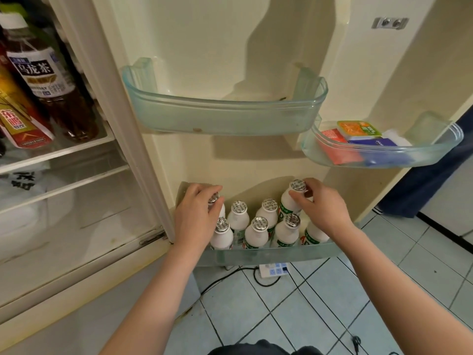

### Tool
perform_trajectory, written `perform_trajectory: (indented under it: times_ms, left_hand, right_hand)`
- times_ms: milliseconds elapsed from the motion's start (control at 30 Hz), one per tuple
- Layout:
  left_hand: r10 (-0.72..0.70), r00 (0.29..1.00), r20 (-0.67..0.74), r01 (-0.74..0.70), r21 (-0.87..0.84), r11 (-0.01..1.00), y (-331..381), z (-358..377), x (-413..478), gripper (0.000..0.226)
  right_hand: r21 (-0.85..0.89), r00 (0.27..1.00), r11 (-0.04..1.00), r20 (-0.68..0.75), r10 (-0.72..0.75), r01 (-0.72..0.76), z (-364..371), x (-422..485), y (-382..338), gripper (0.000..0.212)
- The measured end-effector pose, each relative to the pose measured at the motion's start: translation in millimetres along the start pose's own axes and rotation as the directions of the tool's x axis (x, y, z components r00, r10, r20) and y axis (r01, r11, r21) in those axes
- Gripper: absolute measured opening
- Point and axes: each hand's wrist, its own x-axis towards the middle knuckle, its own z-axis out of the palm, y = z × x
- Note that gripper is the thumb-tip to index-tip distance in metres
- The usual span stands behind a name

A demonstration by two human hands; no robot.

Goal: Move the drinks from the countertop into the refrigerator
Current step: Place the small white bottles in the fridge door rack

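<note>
Refrigerator point(76, 226) stands open, door point(217, 34) swung wide. Main compartment on the left already holds big drinks: a dark tea bottle point(48, 73) and a yellow-red bottle point(18, 119) on a shelf.

Bottom door bin point(268, 253) is where the task's things are: about eight small white bottles point(257, 235) with foil caps, upright, packed touching in two rough rows. One at front right is half hidden under the wrist, so the count is approximate. Middle door bin point(225, 116) sits above them; a smaller side bin point(384, 155) holds flat packets.

Left hand point(194, 216): grip clamped over the top of the back-left bottle point(214, 199), fingers curled round its cap. Right hand point(320, 208): grip pinched on the neck of the back-right bottle point(289, 203), which sits a bit higher than its neighbours, likely not fully seated.

Progress, as a judgement: late. Most drinks look stowed, and these two are being set or nudged into place. Left to do: seat both and release. The worktop is out of view, so I cannot tell whether more drinks wait there. Bin looks nearly full.
</note>
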Motion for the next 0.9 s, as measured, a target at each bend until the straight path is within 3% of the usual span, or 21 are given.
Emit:
perform_trajectory:
  times_ms: [267, 433, 533, 700, 800, 900]
  left_hand:
    - [-0.127, 0.98, 0.151, 0.127, 0.009, 0.992, -13.1, 11.4, -3.2, 0.025]
    - [-0.116, 0.957, 0.268, 0.152, -0.117, 0.981, -12.0, 8.5, -1.7, 0.039]
    - [-0.032, 0.964, 0.265, 0.082, -0.181, 0.98, -9.8, 0.4, -5.6, 0.042]
    - [0.138, 0.99, -0.017, -0.139, -0.236, 0.962, -14.5, -26.7, -20.2, 0.032]
    - [0.203, 0.932, -0.301, -0.262, -0.169, 0.95, -23.0, -38.3, -24.8, 0.021]
    - [0.127, 0.852, -0.508, -0.209, -0.107, 0.972, -34.5, -39.8, -21.2, 0.031]
  right_hand:
    - [-0.088, 0.968, 0.994, 0.238, 0.081, -0.061, 11.7, 8.9, 7.3, 0.045]
    - [-0.041, 0.963, 0.994, 0.246, 0.111, -0.104, 13.5, 11.4, 10.1, 0.047]
    - [-0.045, 0.959, 0.992, 0.254, 0.124, -0.116, 14.3, 13.1, 9.7, 0.049]
    - [0.009, 0.976, 0.995, 0.197, 0.092, -0.095, 11.3, 6.8, 3.7, 0.045]
    - [0.113, 0.998, 0.993, -0.042, 0.047, -0.042, 9.5, -4.8, -8.5, 0.034]
    - [0.216, 0.975, 0.975, -0.223, -0.003, 0.053, 10.1, -19.8, -32.7, 0.024]
